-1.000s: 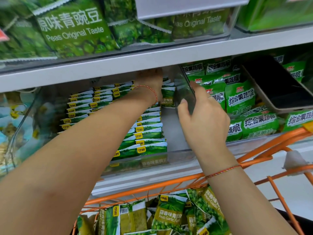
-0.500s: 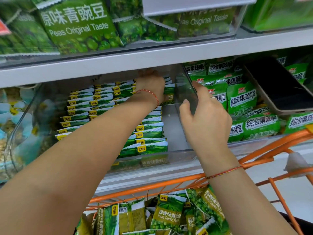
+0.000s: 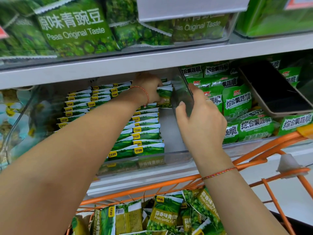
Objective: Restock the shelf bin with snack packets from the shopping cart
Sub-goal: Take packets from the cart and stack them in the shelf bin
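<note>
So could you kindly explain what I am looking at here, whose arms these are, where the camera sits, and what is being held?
No machine here: a person wears one camera on the head, looking down at their own bare arms. The left hand reaches deep into a clear shelf bin and grips a green snack packet at the back, beside rows of the same packets. The right hand holds the bin's clear side wall. Below, an orange shopping cart carries more garlic pea packets.
</note>
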A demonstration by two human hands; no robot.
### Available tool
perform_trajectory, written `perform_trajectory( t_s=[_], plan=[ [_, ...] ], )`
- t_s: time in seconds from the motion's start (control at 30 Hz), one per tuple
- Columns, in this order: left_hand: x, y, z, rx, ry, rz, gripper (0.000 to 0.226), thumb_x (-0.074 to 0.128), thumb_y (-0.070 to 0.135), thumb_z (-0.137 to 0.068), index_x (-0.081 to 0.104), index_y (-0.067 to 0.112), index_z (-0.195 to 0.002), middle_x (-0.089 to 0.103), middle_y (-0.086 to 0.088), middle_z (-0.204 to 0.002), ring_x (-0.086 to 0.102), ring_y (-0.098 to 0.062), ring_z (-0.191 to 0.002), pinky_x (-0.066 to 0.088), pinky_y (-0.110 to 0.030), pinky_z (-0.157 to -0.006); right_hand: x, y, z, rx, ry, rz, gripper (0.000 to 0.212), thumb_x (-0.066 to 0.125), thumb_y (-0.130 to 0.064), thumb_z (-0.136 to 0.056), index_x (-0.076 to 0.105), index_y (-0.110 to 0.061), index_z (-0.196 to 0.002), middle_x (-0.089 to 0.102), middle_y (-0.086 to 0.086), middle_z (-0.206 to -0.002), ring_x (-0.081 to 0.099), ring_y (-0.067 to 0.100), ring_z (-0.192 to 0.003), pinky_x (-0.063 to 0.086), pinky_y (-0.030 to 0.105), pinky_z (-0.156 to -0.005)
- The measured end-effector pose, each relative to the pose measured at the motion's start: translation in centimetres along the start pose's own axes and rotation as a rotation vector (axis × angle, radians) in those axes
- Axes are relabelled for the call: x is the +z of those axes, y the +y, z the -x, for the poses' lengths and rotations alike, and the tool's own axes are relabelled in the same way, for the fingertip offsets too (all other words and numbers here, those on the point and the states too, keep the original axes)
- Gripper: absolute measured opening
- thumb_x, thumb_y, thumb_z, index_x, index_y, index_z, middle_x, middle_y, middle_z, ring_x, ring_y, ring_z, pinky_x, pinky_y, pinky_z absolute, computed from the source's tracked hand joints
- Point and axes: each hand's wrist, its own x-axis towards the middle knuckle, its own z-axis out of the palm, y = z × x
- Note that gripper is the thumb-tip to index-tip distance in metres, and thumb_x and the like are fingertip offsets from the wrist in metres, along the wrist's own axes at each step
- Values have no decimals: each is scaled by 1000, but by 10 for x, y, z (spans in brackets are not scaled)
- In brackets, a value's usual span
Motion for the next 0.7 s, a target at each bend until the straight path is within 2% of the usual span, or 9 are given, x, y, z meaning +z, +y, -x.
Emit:
perform_trajectory(
  t_s=[0.1,0.23,0.33,0.4,0.47,0.5,0.57,0.6,0.7],
  plan=[
    [-1,-6,2,90,30,16,57,74,44,-77,59,19,-126,58,-8,-124,47,-29,-118,37,-32,-94,0,0,0,-6,1,-5,38,58,-26,-85,60,-9,-119,62,10,-74,58,30,-63,9,12,-50],
    [2,-3,0,34,88,-42,56,73,45,-76,58,16,-121,54,-10,-126,47,-31,-119,39,-37,-99,0,0,1,-13,8,3,38,57,-25,-86,59,-9,-120,62,10,-75,58,30,-65,12,20,-46],
    [3,0,0,-42,102,-135,72,74,52,-72,49,8,-123,50,-14,-129,44,-33,-122,35,-41,-103,0,1,1,-12,7,12,39,57,-25,-87,57,-10,-124,62,11,-79,59,32,-70,16,25,-47],
    [3,-3,1,-43,92,-97,80,71,58,-72,44,8,-129,46,-13,-134,42,-32,-125,32,-40,-104,0,1,1,-8,2,19,40,56,-26,-89,55,-12,-126,63,11,-82,59,32,-74,20,28,-51],
    [-1,-10,4,-75,66,63,71,61,60,-81,46,12,-131,49,-11,-134,44,-30,-124,33,-35,-100,0,1,2,-13,-3,22,40,55,-27,-90,54,-12,-128,62,11,-83,58,32,-75,18,27,-47],
    [-2,-16,4,-116,80,160,56,53,56,-88,52,14,-124,55,-13,-126,49,-30,-116,36,-31,-93,0,1,1,-17,-1,26,40,54,-27,-90,54,-12,-127,62,11,-82,58,32,-74,15,25,-45],
    [-4,-29,0,-210,102,287,32,39,41,-99,58,16,-93,60,-15,-93,53,-26,-88,33,-28,-70,-1,1,1,-10,-2,42,40,54,-27,-90,54,-12,-127,61,9,-82,58,31,-75,12,17,-47],
    [-5,-33,-1,-234,72,289,29,37,36,-100,54,17,-87,58,-15,-87,50,-23,-81,32,-28,-67,0,1,1,3,-12,49,39,53,-28,-91,54,-13,-127,60,8,-82,57,30,-76,12,16,-48],
    [-7,-38,-3,-198,-65,328,30,51,41,-95,61,15,-105,60,-9,-106,53,-23,-92,35,-26,-76,-1,1,0,25,-14,49,38,54,-26,-90,56,-11,-124,45,1,-74,48,26,-66,11,15,-48]
  ],
)
